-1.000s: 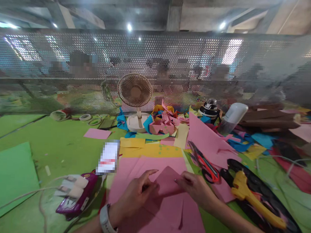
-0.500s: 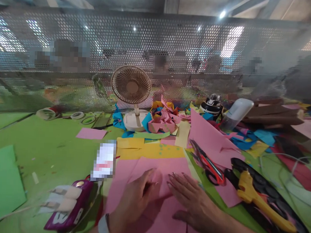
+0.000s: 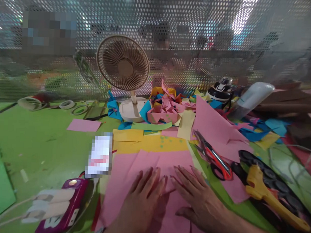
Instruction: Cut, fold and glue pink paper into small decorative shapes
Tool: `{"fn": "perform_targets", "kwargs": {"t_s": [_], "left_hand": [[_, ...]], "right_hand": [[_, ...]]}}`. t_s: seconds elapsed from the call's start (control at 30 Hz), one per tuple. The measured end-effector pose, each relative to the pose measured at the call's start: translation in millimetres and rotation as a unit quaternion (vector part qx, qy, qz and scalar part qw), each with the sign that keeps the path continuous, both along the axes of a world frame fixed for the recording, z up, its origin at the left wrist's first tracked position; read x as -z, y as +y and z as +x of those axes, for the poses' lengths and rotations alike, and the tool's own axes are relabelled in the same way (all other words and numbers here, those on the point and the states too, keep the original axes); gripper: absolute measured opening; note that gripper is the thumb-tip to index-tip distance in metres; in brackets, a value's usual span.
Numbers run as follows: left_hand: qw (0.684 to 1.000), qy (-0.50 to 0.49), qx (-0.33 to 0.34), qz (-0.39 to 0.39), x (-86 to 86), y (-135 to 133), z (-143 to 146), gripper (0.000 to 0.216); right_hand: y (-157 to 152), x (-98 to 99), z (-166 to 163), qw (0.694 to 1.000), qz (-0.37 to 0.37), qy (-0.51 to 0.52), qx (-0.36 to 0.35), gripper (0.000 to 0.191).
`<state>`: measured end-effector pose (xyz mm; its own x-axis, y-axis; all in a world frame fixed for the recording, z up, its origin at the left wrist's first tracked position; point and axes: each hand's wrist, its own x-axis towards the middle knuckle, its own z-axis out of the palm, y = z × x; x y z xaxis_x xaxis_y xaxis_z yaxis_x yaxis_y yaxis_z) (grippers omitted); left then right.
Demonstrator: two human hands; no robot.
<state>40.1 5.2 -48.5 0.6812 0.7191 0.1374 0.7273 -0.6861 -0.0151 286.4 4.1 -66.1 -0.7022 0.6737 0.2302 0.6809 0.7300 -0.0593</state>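
Pink paper (image 3: 125,176) lies in front of me on top of yellow paper (image 3: 154,143). My left hand (image 3: 145,194) rests flat on the pink paper, palm down, with its fingers stretched out. To its right, my right hand (image 3: 193,192) also presses flat on the paper, fingers spread and thumb apart. A crease or edge runs through the paper between the two hands. Neither hand grips anything. Red-handled scissors (image 3: 217,163) with a cutter beside them lie just right of the paper. At the left is a phone-like, blurred-out screen (image 3: 100,155).
A purple power strip (image 3: 63,208) with plugs sits at the left front. Farther back stand a fan (image 3: 125,68), a pink paper box (image 3: 162,117) full of scraps, and a clear bottle (image 3: 253,99). A yellow glue gun (image 3: 267,195) rests on a black tray (image 3: 290,192) at the right.
My left hand has gone from curled fingers to lying flat on the pink paper. My right hand stays flat on it. The view has tilted downward.
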Motion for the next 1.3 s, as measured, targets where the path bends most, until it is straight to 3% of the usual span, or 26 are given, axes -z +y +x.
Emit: {"fn": "perform_targets", "kwargs": {"t_s": [0.33,1.3], "left_hand": [[0.999,0.003,0.016,0.029,2.2,1,0,0.049],[0.997,0.008,0.034,0.069,3.8,5,5,0.056]], "right_hand": [[-1,-4.4,-1,1.000,-0.007,-0.016,-0.006,0.066],[-14,-9.3,-3,0.999,-0.015,-0.002,0.043,0.076]]}}
